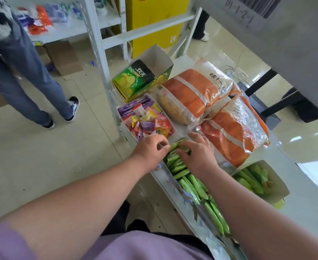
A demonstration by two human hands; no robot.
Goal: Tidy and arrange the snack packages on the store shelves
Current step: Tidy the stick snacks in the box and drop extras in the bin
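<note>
Two hands work one row of slim green packets (180,166), which stand on edge in a long open box (170,178) on the white shelf (304,199). Row's long axis runs from the far end under the fingers back toward the person's body, along the shelf front; each packet lies crosswise to that line.

Left hand (150,149): at the far-left end of the row, fingers curled, tips pinching the end packets. Right hand (199,152): just beside the left, on top of the row, fingers bent and pressing down on the packet tops. Both sit at the same far end; the left is nearer the box's outer wall, the right nearer the shelf interior. Likely next move is squaring the packets along that axis.

Just beyond the left hand: tray of mixed purple and pink sweets (145,119). Beyond the right hand, touching range: two large orange bags (235,132). Behind the right wrist: second box of green packets (255,177). Farther out: green chip carton (135,79).
</note>
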